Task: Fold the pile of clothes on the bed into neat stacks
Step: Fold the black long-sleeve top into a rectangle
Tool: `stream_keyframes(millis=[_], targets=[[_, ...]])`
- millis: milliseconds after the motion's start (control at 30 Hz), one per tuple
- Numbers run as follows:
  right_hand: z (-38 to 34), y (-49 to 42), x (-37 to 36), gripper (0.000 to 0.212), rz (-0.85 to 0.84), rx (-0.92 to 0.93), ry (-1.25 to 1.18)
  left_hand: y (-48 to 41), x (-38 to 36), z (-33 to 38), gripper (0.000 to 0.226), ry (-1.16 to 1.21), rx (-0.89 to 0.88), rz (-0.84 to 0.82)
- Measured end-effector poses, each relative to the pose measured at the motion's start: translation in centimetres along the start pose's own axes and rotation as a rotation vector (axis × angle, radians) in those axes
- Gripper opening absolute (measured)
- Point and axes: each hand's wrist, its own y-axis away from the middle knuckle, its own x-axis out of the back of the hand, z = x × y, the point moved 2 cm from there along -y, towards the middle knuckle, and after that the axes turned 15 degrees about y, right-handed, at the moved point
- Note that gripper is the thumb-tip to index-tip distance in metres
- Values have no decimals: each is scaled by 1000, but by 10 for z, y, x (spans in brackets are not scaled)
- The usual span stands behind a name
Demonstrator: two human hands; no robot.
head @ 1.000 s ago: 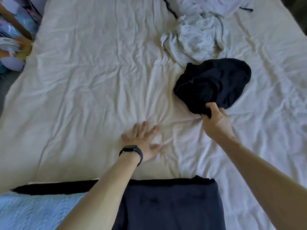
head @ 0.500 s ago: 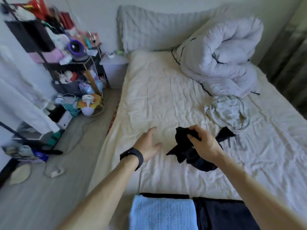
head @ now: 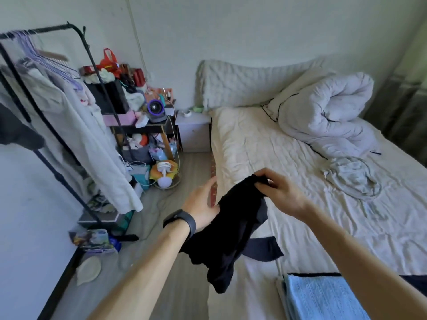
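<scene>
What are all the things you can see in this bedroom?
black garment: one, black, hanging in the air from the right hand
crumpled garment: one, pale grey, on the bed beside the duvet
folded knit: one, light blue, on the bed's near end
duvet: one, white, rolled up at the bed's far end
bed: one, cream sheet, on the right
nightstand: one, white, beside the bed's head
clothes rack: one, black, on the left
wristband: one, black, on the left wrist
left hand: one, fingers straight, at the black garment's edge
right hand: one, pinching the black garment's top
</scene>
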Motion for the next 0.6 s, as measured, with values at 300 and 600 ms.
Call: stream_keyframes(millis=[300, 600], targets=[[-57, -89, -59, 29, -5, 74, 48, -48, 106, -46, 24, -92, 127, -228], [-8, -249, -48, 38, 233, -255, 412, -200, 242, -55, 30, -326, 1, -194]])
